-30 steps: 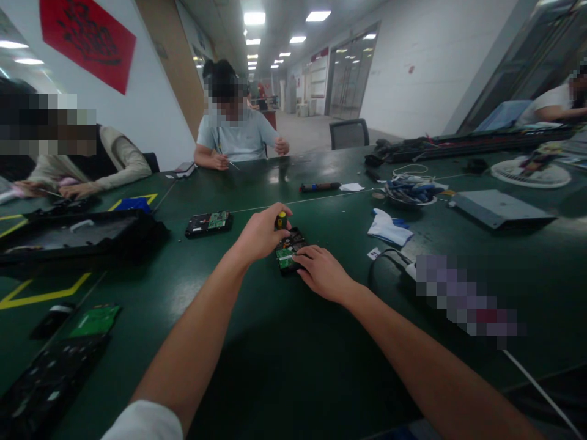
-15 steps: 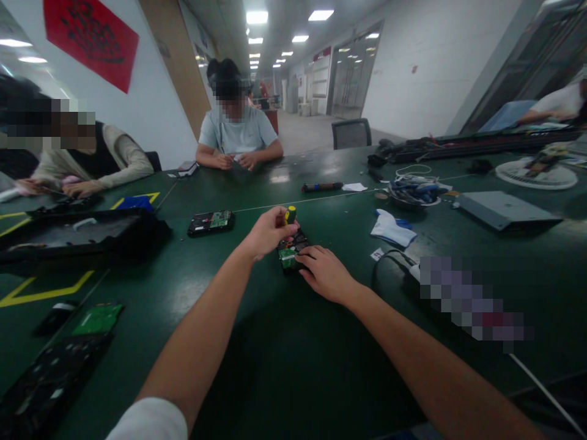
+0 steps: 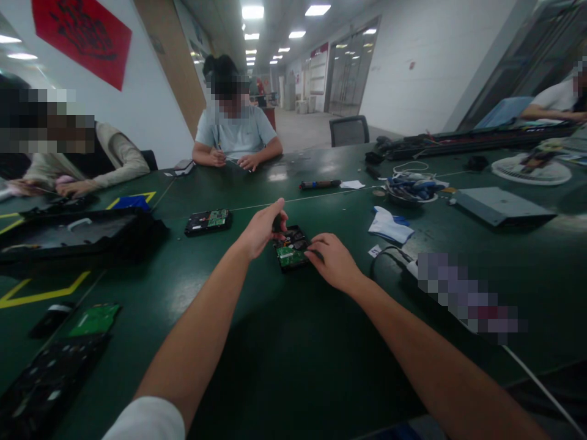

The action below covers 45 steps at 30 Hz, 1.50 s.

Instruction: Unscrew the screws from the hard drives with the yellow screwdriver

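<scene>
Hard drive between left hand and right hand

Green worktop before us. Our left hand grips a dark handle, mostly hidden, over the far-left part of a small black device with a green board at its near end. Our right hand bends in from the other side, fingers at the device's right edge; contact unclear. Left of both hands we see a second black device; to the right, a white-and-blue glove and a grey metal case. Across from us sits a person in a pale shirt.
</scene>
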Tool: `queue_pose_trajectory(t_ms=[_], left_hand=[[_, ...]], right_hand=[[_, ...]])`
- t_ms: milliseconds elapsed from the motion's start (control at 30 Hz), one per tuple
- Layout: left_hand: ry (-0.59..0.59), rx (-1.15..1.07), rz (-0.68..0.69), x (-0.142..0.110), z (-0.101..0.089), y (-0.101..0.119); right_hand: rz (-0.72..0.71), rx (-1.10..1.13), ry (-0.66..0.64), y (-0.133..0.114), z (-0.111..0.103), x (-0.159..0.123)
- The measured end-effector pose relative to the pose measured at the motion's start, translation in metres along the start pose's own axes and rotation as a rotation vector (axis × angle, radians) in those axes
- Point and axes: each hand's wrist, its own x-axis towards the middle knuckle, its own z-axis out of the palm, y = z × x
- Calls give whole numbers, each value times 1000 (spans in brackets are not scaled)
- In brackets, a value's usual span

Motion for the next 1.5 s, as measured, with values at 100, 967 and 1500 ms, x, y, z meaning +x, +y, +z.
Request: queue_pose_trajectory(t_ms=[100, 967, 1500], left_hand=[[11, -92, -54, 2, -2, 2], [80, -42, -35, -4, -1, 17], [-32, 30, 18, -11, 1, 21]], right_hand=[[259, -116, 57, 20, -9, 3], [449, -168, -50, 53, 10, 15], [330, -42, -69, 9, 8, 11]])
